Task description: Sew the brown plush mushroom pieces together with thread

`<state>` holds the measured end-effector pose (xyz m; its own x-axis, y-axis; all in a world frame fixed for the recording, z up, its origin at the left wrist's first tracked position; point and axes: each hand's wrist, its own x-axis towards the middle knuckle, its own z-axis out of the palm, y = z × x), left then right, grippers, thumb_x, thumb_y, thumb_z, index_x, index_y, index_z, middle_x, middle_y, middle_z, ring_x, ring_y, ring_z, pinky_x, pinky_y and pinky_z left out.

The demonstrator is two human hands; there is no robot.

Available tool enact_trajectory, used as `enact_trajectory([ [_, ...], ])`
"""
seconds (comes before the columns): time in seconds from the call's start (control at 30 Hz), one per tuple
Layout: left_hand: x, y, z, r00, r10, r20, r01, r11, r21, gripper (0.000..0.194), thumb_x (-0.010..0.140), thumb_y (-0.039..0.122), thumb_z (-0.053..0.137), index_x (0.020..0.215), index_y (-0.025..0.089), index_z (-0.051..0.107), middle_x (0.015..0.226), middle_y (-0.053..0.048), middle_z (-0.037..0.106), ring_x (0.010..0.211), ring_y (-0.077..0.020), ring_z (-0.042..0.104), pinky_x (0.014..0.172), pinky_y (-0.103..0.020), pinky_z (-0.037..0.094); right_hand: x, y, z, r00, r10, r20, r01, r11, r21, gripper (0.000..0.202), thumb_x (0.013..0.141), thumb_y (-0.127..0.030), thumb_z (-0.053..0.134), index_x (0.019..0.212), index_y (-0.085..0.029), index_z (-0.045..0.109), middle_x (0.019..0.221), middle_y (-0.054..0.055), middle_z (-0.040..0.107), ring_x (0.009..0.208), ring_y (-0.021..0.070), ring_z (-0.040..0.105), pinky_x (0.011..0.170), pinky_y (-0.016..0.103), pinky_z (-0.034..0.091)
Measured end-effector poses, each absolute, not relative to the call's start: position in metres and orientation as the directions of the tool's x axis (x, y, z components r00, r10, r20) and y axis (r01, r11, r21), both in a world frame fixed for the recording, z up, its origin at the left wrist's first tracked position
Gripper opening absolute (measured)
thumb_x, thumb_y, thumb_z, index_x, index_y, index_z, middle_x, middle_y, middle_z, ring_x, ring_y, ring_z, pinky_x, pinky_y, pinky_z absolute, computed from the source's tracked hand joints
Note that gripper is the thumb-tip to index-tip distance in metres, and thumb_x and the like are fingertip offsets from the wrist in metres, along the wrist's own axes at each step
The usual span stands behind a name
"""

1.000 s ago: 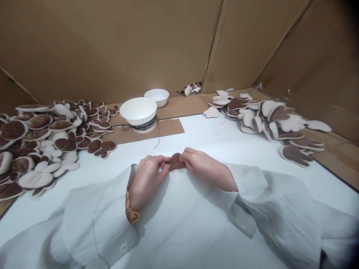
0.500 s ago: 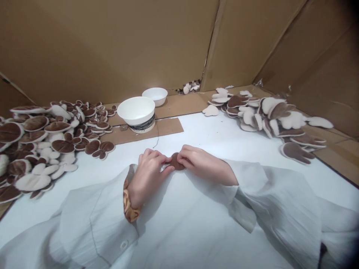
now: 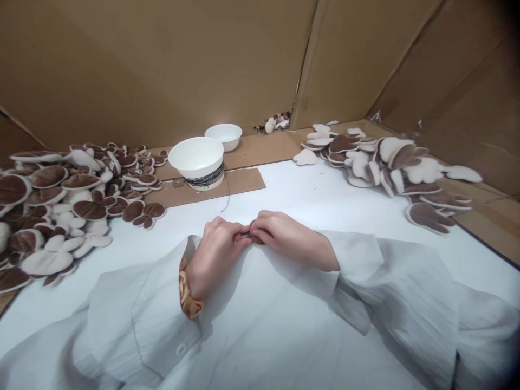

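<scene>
Between my hands, just over the front of the white table, is a small brown fabric piece point(image 3: 255, 239), mostly covered by fingers. My left hand point(image 3: 219, 250) pinches its left side between thumb and fingers. On the right side, the thumb and fingertips of my right hand point(image 3: 286, 236) are closed on the same piece. Beyond the hands stands a white bowl point(image 3: 197, 154) with black thread point(image 3: 206, 179) wound around its lower part. A loose thread end trails down onto the table.
A heap of brown-and-white plush pieces point(image 3: 91, 210) lies on the left. Another pile of paw-shaped plush pieces point(image 3: 406, 162) lies on the right. Behind the first bowl stands a smaller white bowl point(image 3: 225, 135). Cardboard walls point(image 3: 162, 65) enclose the back and right side.
My right hand has shifted slightly left, closer to my left hand. Less of the brown piece shows between the fingers now. The bowls and piles stay in place.
</scene>
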<state>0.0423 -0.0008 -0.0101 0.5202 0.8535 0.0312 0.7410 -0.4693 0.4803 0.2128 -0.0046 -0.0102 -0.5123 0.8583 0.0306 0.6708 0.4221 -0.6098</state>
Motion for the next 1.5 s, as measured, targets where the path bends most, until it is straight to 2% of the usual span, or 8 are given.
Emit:
enact_trajectory([
  [0.13, 0.043, 0.000, -0.010, 0.520, 0.854, 0.020, 0.750, -0.467, 0.469, 0.018, 0.081, 0.026, 0.048, 0.086, 0.027, 0.065, 0.072, 0.001, 0.064, 0.080, -0.0201, 0.051, 0.075, -0.034, 0.036, 0.220, -0.004, -0.008, -0.488, 0.872, 0.041, 0.696, 0.417, -0.584, 0.027, 0.082, -0.009, 0.036, 0.067, -0.014, 0.058, 0.075, 0.004, 0.054, 0.067, 0.0114, 0.049, 0.064, 0.024, 0.037],
  [0.33, 0.044, 0.000, -0.008, 0.498, 0.867, 0.006, 0.763, -0.442, 0.472, 0.017, 0.080, 0.029, 0.050, 0.089, 0.025, 0.065, 0.074, 0.000, 0.064, 0.082, -0.0209, 0.050, 0.077, -0.036, 0.036, 0.224, -0.006, -0.008, -0.449, 0.894, 0.010, 0.759, 0.387, -0.524, 0.028, 0.082, -0.009, 0.034, 0.069, -0.015, 0.058, 0.071, 0.003, 0.054, 0.065, 0.0119, 0.047, 0.063, 0.025, 0.035],
  [0.57, 0.048, 0.008, -0.006, 0.548, 0.837, 0.002, 0.765, -0.501, 0.405, 0.015, 0.079, 0.024, 0.050, 0.083, 0.021, 0.064, 0.073, 0.000, 0.065, 0.084, -0.0213, 0.050, 0.080, -0.038, 0.032, 0.232, -0.006, -0.010, -0.580, 0.808, 0.103, 0.711, 0.563, -0.421, 0.013, 0.084, -0.020, 0.049, 0.083, -0.016, 0.061, 0.097, 0.006, 0.057, 0.088, 0.0183, 0.048, 0.076, 0.030, 0.039],
  [0.77, 0.052, 0.010, -0.002, 0.673, 0.736, 0.069, 0.717, -0.673, 0.180, 0.021, 0.084, 0.019, 0.043, 0.080, 0.015, 0.063, 0.076, -0.007, 0.063, 0.086, -0.0216, 0.047, 0.077, -0.038, 0.032, 0.240, 0.003, -0.014, -0.669, 0.719, 0.189, 0.600, 0.673, -0.433, 0.017, 0.085, -0.028, 0.051, 0.081, -0.017, 0.065, 0.085, 0.004, 0.063, 0.086, 0.0174, 0.046, 0.080, 0.030, 0.039],
  [0.93, 0.053, 0.016, -0.002, 0.764, 0.635, 0.117, 0.635, -0.772, 0.045, 0.023, 0.085, 0.019, 0.041, 0.074, 0.013, 0.061, 0.075, -0.008, 0.061, 0.083, -0.0214, 0.047, 0.072, -0.036, 0.034, 0.240, 0.005, -0.017, -0.617, 0.759, 0.209, 0.605, 0.627, -0.491, 0.013, 0.083, -0.024, 0.054, 0.074, -0.017, 0.061, 0.071, 0.003, 0.059, 0.081, 0.0172, 0.046, 0.070, 0.027, 0.040],
  [1.03, 0.054, 0.022, -0.005, 0.786, 0.604, 0.131, 0.607, -0.795, 0.025, 0.021, 0.084, 0.019, 0.043, 0.072, 0.013, 0.059, 0.073, -0.008, 0.061, 0.081, -0.0203, 0.048, 0.073, -0.035, 0.035, 0.238, 0.003, -0.019, -0.555, 0.803, 0.217, 0.627, 0.576, -0.525, 0.001, 0.079, -0.017, 0.057, 0.079, -0.017, 0.056, 0.077, 0.004, 0.057, 0.084, 0.0170, 0.048, 0.068, 0.025, 0.042],
  [1.37, 0.050, 0.033, -0.019, 0.796, 0.550, 0.251, 0.558, -0.829, 0.047, 0.015, 0.078, 0.018, 0.046, 0.068, 0.014, 0.056, 0.069, -0.005, 0.061, 0.079, -0.0183, 0.051, 0.072, -0.034, 0.038, 0.238, 0.006, -0.029, -0.538, 0.784, 0.308, 0.618, 0.616, -0.489, 0.004, 0.082, -0.018, 0.051, 0.083, -0.016, 0.055, 0.079, 0.004, 0.053, 0.078, 0.0139, 0.053, 0.067, 0.024, 0.043],
  [1.5, 0.047, 0.033, -0.023, 0.784, 0.550, 0.289, 0.555, -0.829, 0.071, 0.012, 0.077, 0.016, 0.047, 0.068, 0.015, 0.055, 0.069, -0.005, 0.060, 0.079, -0.0183, 0.050, 0.072, -0.033, 0.038, 0.241, 0.006, -0.025, -0.515, 0.806, 0.293, 0.595, 0.581, -0.555, 0.009, 0.082, -0.017, 0.051, 0.085, -0.015, 0.059, 0.080, 0.004, 0.057, 0.079, 0.0133, 0.054, 0.071, 0.024, 0.043],
])
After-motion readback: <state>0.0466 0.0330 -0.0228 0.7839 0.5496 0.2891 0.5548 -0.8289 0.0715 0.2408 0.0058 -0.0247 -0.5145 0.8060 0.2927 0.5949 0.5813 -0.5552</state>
